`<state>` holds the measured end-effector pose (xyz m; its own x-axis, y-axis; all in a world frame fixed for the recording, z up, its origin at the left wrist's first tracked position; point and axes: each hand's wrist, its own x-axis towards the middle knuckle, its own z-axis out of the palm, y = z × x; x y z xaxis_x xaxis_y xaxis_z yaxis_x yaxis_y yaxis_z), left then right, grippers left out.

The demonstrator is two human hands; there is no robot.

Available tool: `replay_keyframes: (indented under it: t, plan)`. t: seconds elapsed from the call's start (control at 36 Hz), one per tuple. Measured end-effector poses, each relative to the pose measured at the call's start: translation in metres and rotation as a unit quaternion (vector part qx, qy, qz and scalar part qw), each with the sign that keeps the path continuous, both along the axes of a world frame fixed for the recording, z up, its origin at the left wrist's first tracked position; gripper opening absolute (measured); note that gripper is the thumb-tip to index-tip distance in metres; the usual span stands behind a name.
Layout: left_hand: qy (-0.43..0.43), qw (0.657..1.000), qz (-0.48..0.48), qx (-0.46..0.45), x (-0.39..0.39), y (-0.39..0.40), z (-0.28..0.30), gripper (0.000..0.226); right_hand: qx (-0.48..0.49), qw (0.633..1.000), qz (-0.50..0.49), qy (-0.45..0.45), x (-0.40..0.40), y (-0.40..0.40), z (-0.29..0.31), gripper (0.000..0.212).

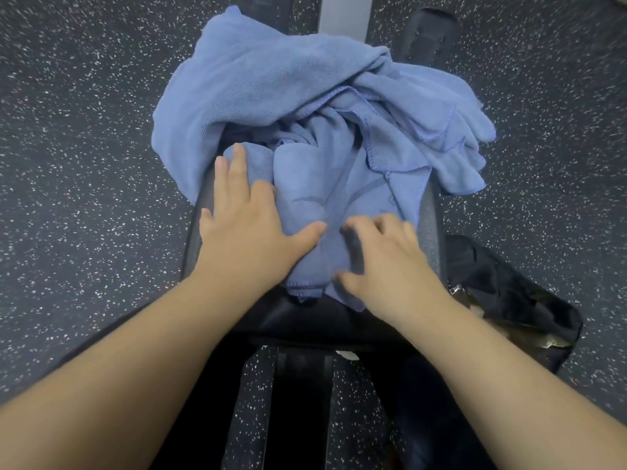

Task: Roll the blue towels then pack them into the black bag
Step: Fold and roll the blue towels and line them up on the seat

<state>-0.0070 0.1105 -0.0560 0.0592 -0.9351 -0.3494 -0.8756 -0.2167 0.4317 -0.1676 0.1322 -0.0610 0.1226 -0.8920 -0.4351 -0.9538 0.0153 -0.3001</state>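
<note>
Head view looks straight down on a black padded bench [305,317] standing on a dark speckled floor [84,147]. Blue towels [288,96] lie in a loose, crumpled heap over the far part of the bench, with folds hanging off both sides toward the floor. At the near end of the heap, one towel is partly rolled [305,198] into a thick bundle that runs away from the person along the bench top.

The left hand [247,228] lies flat on the left side of this bundle, fingers straight and spread, thumb stretched out across the cloth; it presses down and grips nothing. The right hand [386,262] rests on the near right corner of the same towel with its fingers bent, the tips digging into the cloth. It is blurred, so I cannot tell whether it actually pinches the fabric.

The black bag [509,300] sits on the floor just beside the bench on the right, its zipper open and its top slack.
</note>
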Motion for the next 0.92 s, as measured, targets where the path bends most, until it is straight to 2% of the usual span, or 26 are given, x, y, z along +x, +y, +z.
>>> replay_keyframes:
  t: [0.06, 0.17, 0.28, 0.39, 0.61, 0.78, 0.83, 0.92]
  plan:
    - [0.004, 1.000, 0.006, 0.005, 0.001, -0.001, 0.001, 0.068, 0.010, 1.000, -0.024, -0.006, -0.001, 0.004, -0.004, 0.056]
    - [-0.002, 1.000, 0.020, 0.007, -0.003, -0.001, 0.002, 0.067, -0.009, 1.000, -0.016, -0.024, 0.002, 0.009, -0.012, 0.024]
    - [-0.002, 0.999, 0.032, 0.001, -0.007, -0.001, 0.002, 0.070, -0.028, 0.999, -0.006, -0.016, 0.002, 0.009, -0.014, 0.020]
    - [-0.007, 0.999, 0.031, -0.012, -0.007, 0.001, 0.001, 0.068, -0.076, 0.992, -0.079, -0.055, -0.013, -0.004, -0.010, 0.008]
    - [-0.012, 1.000, 0.025, -0.013, -0.006, 0.002, -0.001, 0.065, -0.187, 0.960, -0.189, -0.085, -0.051, -0.024, 0.003, 0.007]
    - [-0.013, 1.000, 0.024, -0.011, -0.004, 0.002, -0.004, 0.060, -0.261, 0.921, -0.270, -0.102, -0.069, -0.029, 0.009, 0.005]
    - [-0.012, 1.000, 0.022, -0.018, -0.003, 0.001, -0.005, 0.060, -0.263, 0.923, -0.259, -0.110, -0.067, -0.029, 0.007, 0.007]
    - [-0.010, 0.999, 0.018, -0.030, -0.003, 0.002, -0.006, 0.063, -0.227, 0.947, -0.212, -0.086, -0.059, -0.030, 0.000, 0.011]
